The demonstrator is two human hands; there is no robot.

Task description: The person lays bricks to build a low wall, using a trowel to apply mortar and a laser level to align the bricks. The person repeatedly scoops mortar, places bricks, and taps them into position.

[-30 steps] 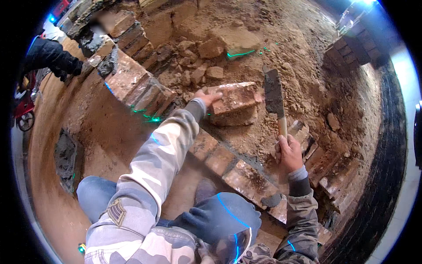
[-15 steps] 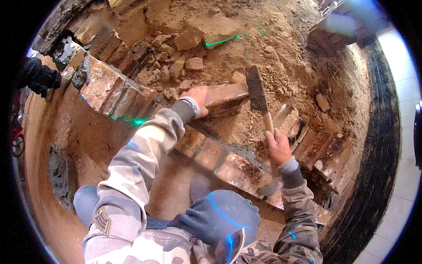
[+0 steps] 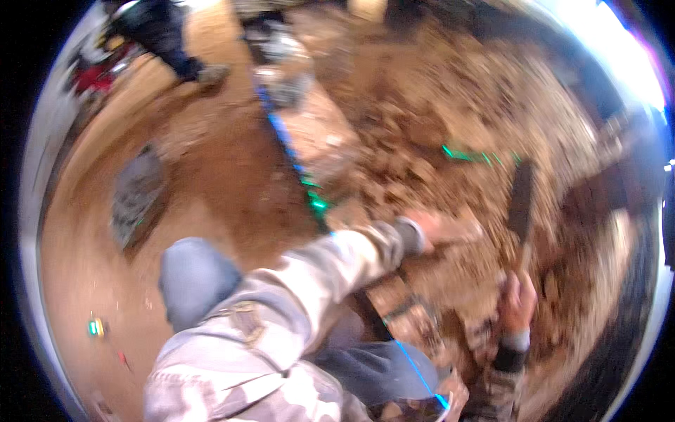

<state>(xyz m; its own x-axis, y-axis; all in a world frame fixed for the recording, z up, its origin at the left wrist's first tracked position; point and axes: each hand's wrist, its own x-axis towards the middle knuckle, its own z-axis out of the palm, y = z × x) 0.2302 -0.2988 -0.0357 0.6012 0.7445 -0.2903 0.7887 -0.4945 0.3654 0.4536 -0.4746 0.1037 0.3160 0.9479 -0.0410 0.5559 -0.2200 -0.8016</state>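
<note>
The picture is blurred by motion. My left hand [image 3: 427, 229] reaches forward and lies on a reddish brick [image 3: 460, 228] set on loose brown rubble. My right hand [image 3: 518, 304] grips the wooden handle of a brick hammer, whose flat dark blade [image 3: 521, 200] stands upright just right of the brick, apart from it. Below my left forearm runs a row of laid bricks [image 3: 411, 320]. My knees in blue trousers fill the lower middle.
A brick wall course [image 3: 316, 133] with a blue-green string line runs up toward the top. A grey mortar patch [image 3: 137, 190] lies on the dirt at the left. Another person [image 3: 165, 39] stands at the top left. A dark curved wall closes the right side.
The view has swung left and down, so the brick and both hands sit lower and further right. My left hand stays on the brick and my right hand keeps the hammer upright.
</note>
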